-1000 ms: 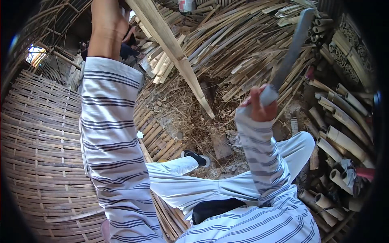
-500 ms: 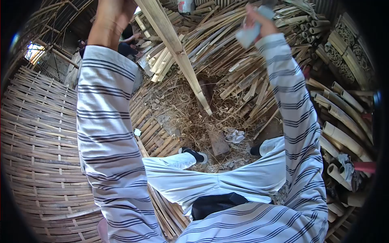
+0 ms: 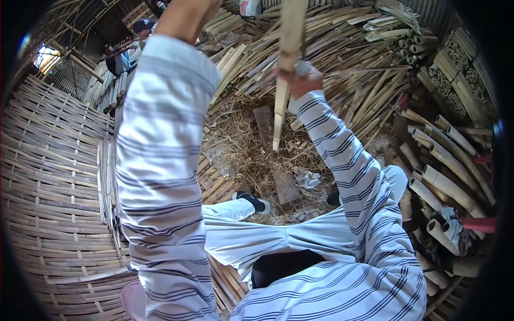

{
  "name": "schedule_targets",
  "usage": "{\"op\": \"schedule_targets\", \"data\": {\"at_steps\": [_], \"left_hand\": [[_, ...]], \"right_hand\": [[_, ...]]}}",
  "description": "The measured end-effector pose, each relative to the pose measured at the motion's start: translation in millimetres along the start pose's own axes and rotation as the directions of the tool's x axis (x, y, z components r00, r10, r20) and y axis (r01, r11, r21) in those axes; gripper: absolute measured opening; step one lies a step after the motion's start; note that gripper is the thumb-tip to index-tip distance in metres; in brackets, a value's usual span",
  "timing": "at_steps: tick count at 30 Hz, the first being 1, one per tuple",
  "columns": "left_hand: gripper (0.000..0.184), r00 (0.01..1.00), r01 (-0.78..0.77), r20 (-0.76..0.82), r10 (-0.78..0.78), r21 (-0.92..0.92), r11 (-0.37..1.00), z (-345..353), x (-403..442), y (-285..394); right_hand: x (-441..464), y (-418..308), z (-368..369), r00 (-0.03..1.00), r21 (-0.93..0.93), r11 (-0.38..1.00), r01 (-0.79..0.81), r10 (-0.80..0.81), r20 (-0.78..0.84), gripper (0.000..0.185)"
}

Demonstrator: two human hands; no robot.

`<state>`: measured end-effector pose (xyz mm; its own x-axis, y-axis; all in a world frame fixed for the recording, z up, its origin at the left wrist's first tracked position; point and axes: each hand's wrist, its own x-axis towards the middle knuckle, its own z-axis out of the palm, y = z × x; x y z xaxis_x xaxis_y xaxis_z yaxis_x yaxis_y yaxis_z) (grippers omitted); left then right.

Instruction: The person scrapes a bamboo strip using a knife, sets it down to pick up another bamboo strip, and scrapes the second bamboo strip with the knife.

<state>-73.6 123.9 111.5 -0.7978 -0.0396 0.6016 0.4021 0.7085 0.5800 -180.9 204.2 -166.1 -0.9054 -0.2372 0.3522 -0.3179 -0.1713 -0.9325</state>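
Note:
A long split bamboo strip (image 3: 291,29) slants down from the top edge, its narrow pale end just above the shavings on the ground. My right hand (image 3: 304,84) is closed at the strip's lower part, with fingers against it. A grey rounded piece (image 3: 303,68) shows in that fist, and a thin dark edge runs up along the strip; it looks like a knife, partly hidden. Only the wrist side of my left hand (image 3: 195,16) shows at the top edge, left of the strip. Its fingers are out of view.
Bamboo shavings (image 3: 243,142) cover the ground around a flat wooden board (image 3: 286,187). Split bamboo strips (image 3: 342,45) are heaped behind. Cut bamboo poles (image 3: 455,190) lie at right, a woven bamboo panel (image 3: 59,198) at left. Other people (image 3: 120,59) sit at the far left.
My right hand has come left and down to the strip, from being raised apart from it. The strip has swung more upright, and my left forearm has shifted right.

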Motion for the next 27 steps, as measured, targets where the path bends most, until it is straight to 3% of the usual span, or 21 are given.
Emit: {"op": "schedule_targets", "data": {"at_steps": [1, 2, 3, 5, 6, 7, 8, 10, 12, 13, 14, 16, 17, 19, 22, 24, 26, 27], "left_hand": [[0.061, 0.987, -0.015, 0.16, 0.007, 0.045, 0.999, -22, -25, 12], [0.052, 0.991, -0.041, 0.135, 0.026, 0.108, 0.993, -16, -49, 7], [0.044, 0.993, -0.064, 0.109, 0.045, 0.171, 0.983, -10, -74, 2], [0.034, 0.978, 0.193, -0.099, -0.183, 0.107, 0.975, 44, -142, -32], [0.032, 0.918, 0.387, 0.173, -0.357, -0.197, 0.901, 65, -178, -41], [0.031, 0.847, 0.456, 0.328, -0.418, -0.046, 0.889, 90, -213, -60], [0.025, 0.726, 0.513, 0.55, -0.412, -0.034, 0.858, 109, -245, -69], [0.043, 0.625, 0.543, 0.634, -0.456, 0.067, 0.837, 151, -312, -109], [0.05, 0.765, 0.607, 0.397, -0.508, -0.179, 0.774, 169, -369, -180], [0.054, 0.7, 0.7, 0.237, -0.673, -0.413, 0.583, 159, -363, -174], [0.059, 0.596, 0.622, 0.063, -0.8, -0.667, 0.411, 147, -356, -167], [0.064, 0.605, 0.178, -0.149, -0.782, -0.932, 0.315, 109, -343, -179], [0.066, 0.594, -0.036, -0.217, -0.774, -0.969, 0.244, 85, -331, -171], [0.06, 0.511, -0.265, -0.423, -0.749, -0.906, 0.331, 55, -317, -165], [0.061, 0.476, -0.35, -0.65, -0.592, -0.758, 0.551, 24, -314, -172], [0.055, 0.775, -0.377, -0.561, -0.29, -0.78, 0.5, -14, -327, -189], [0.05, 0.808, -0.397, -0.563, -0.176, -0.74, 0.543, -47, -351, -195], [0.048, 0.734, -0.407, -0.642, -0.221, -0.677, 0.614, -62, -366, -191]], "right_hand": [[2, -17, -7, 0.994, -0.043, 0.998, -0.039, 0.034, -0.104, 0.037], [5, -41, -16, 0.976, -0.081, 0.993, -0.083, 0.064, -0.209, 0.036], [12, -49, -25, 0.956, 0.008, 0.988, -0.156, 0.153, -0.252, 0.035], [35, -53, -51, 0.886, 0.197, 0.94, -0.28, 0.332, -0.325, 0.035], [49, -45, -67, 0.86, 0.347, 0.887, -0.304, 0.412, -0.302, 0.036], [65, -34, -85, 0.833, 0.486, 0.814, -0.318, 0.485, -0.267, 0.036], [77, -23, -104, 0.807, 0.61, 0.722, -0.326, 0.549, -0.219, 0.037], [94, -5, -139, 0.894, 0.678, 0.685, -0.265, 0.437, -0.093, 0.039], [102, 15, -165, 0.888, 0.705, 0.66, -0.26, 0.45, -0.094, 0.039], [102, 19, -173, 0.879, 0.717, 0.644, -0.268, 0.468, -0.092, 0.039], [99, 27, -177, 0.868, 0.717, 0.635, -0.289, 0.489, -0.084, 0.04], [89, 38, -183, 0.845, 0.717, 0.615, -0.329, 0.531, -0.067, 0.04], [79, 42, -171, 0.832, 0.72, 0.624, -0.305, 0.542, -0.116, 0.041], [61, 45, -151, 0.821, 0.722, 0.619, -0.309, 0.557, -0.126, 0.04], [35, 58, -130, 0.811, 0.683, 0.596, -0.422, 0.585, -0.01, 0.036], [24, 72, -118, 0.785, 0.607, 0.596, -0.525, 0.615, 0.075, 0.031], [11, 73, -102, 0.753, 0.75, 0.422, -0.509, 0.641, 0.15, 0.026], [3, 52, -91, 0.713, 0.798, 0.379, -0.47, 0.695, 0.09, 0.02]]}}
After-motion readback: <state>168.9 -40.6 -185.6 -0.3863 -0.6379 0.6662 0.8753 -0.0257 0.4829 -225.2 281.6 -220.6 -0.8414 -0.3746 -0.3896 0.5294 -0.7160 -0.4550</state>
